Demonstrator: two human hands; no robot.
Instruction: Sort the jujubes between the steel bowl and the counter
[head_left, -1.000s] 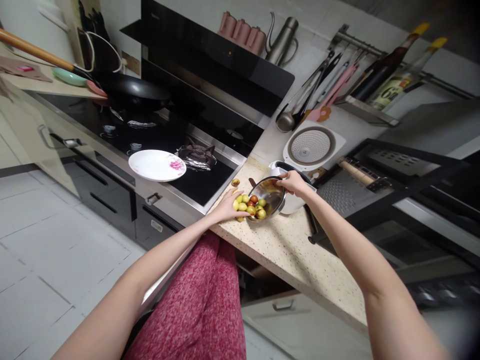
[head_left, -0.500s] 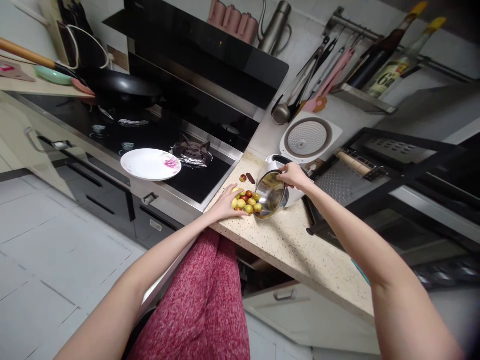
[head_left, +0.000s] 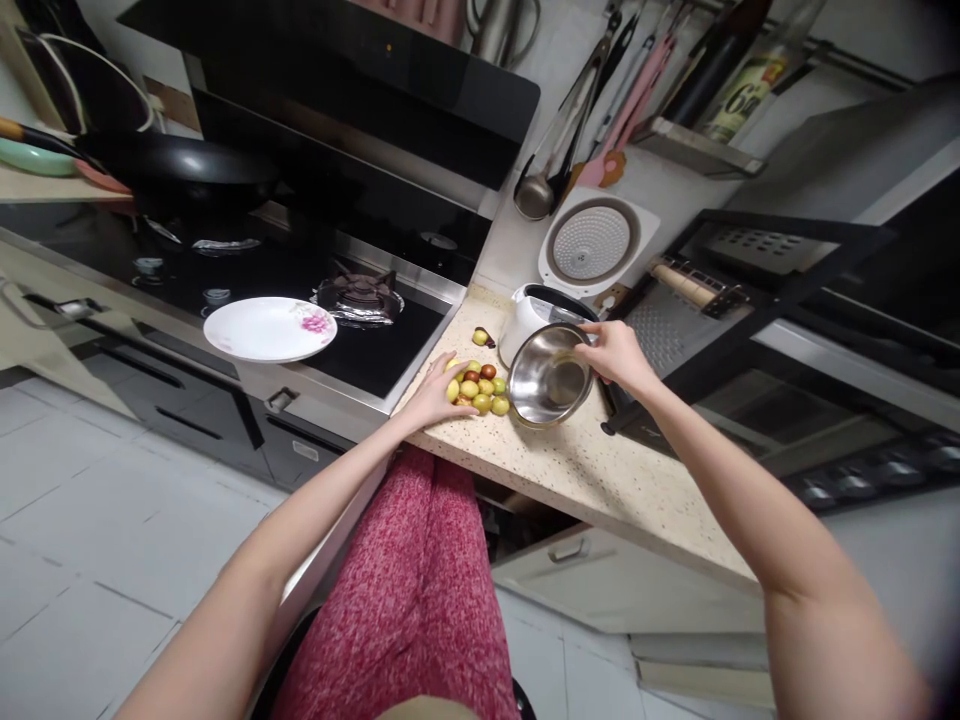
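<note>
A pile of small round green and red-brown fruits, probably jujubes (head_left: 480,388), lies on the speckled counter. My left hand (head_left: 433,398) curves around the left side of the pile, fingers spread and touching the outer fruits. In my right hand (head_left: 616,355) is the rim of a shiny metal bowl (head_left: 541,388), tipped on its side with its mouth toward the fruits. No fruit shows inside the bowl. Behind the pile, one loose fruit (head_left: 479,337) lies beside a small dark object (head_left: 491,342).
A white rice cooker (head_left: 517,322) stands open behind the bowl. On the stove to the left are a flowered white plate (head_left: 262,330), a burner (head_left: 364,295) and a black wok (head_left: 187,165). A dark oven (head_left: 810,390) borders the counter on the right.
The bowl has drawn back from the fruits and its mouth has turned more toward me. The loose fruit has rolled against the dark object. My view has shifted slightly.
</note>
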